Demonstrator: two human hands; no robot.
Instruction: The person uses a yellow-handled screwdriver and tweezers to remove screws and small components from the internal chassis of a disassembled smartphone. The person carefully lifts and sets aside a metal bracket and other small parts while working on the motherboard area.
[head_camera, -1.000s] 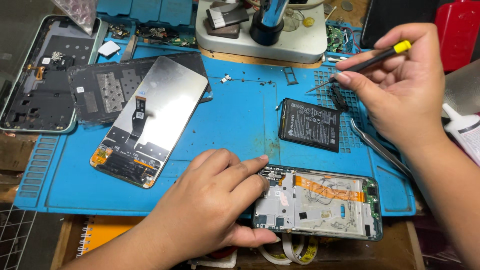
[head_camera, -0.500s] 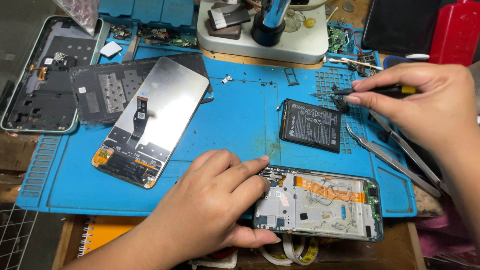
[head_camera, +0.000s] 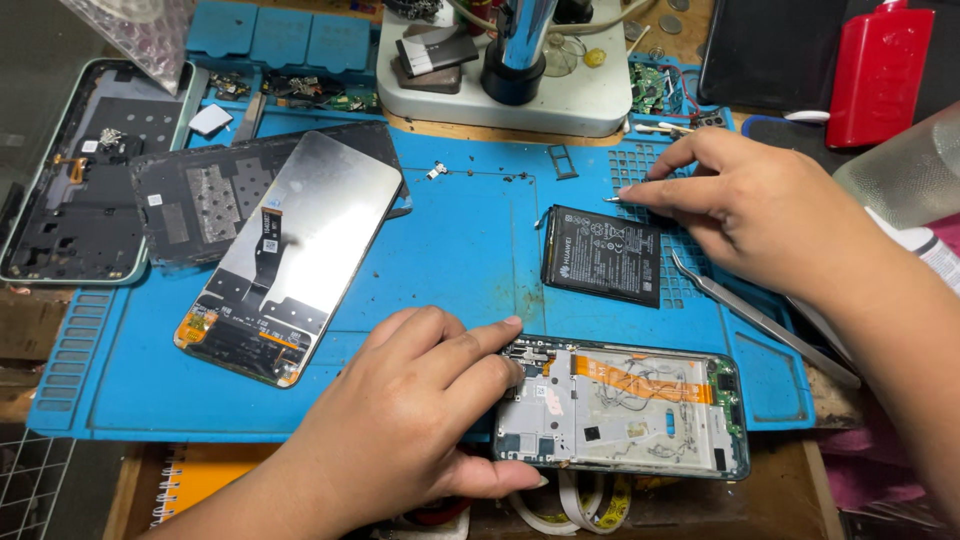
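Observation:
My left hand (head_camera: 400, 420) rests on the left end of an opened phone body (head_camera: 640, 410), thumb under its near edge and fingers on top. The body lies at the front edge of the blue work mat (head_camera: 470, 260), showing a metal shield and an orange flex cable. My right hand (head_camera: 760, 215) pinches a thin screwdriver, mostly hidden by the fingers. Its metal tip (head_camera: 612, 200) pokes out just above the top right corner of a loose black battery (head_camera: 603, 255).
A detached screen panel (head_camera: 295, 250) lies face down on the left, over a dark panel (head_camera: 190, 195). A phone back cover (head_camera: 70, 180) sits at far left. Tweezers (head_camera: 750, 315) lie right of the battery. A microscope base (head_camera: 590, 95) and red bottle (head_camera: 880, 75) stand behind.
My right hand has come down and leftward from the upper right, bringing the screwdriver tip to the mat beside the battery. My left hand has stayed on the phone body.

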